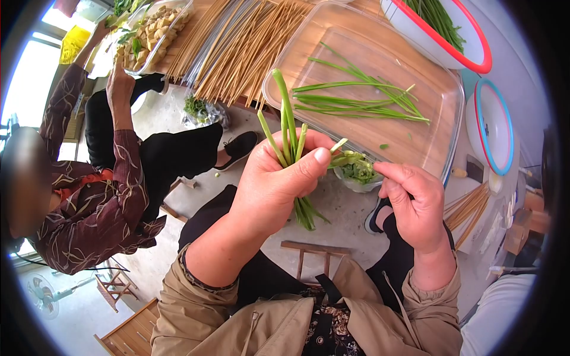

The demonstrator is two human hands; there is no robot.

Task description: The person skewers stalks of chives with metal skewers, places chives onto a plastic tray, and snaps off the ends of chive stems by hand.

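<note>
My left hand (282, 178) is wrapped around a small bunch of green stalks (289, 127). Their cut upper ends stick up above the fist, and the lower ends (306, 213) hang out below it. One short pale-tipped stalk (338, 145) points right from beside the thumb. To the right, my right hand (412, 199) has thumb and index finger pinched together; what lies between them, if anything, is too small to tell. Between and below the hands is a clear container (356, 185) of green trimmings (358, 169), partly covered by the right fingertips.
Ahead, a clear plastic tray (270, 89) holds several long green stalks (368, 110). Wooden skewers (243, 50) lie left of it, near a box of tan cubes (157, 35). Red-rimmed (484, 56) and blue-rimmed basins (510, 133) are right. Another person (89, 202) sits left.
</note>
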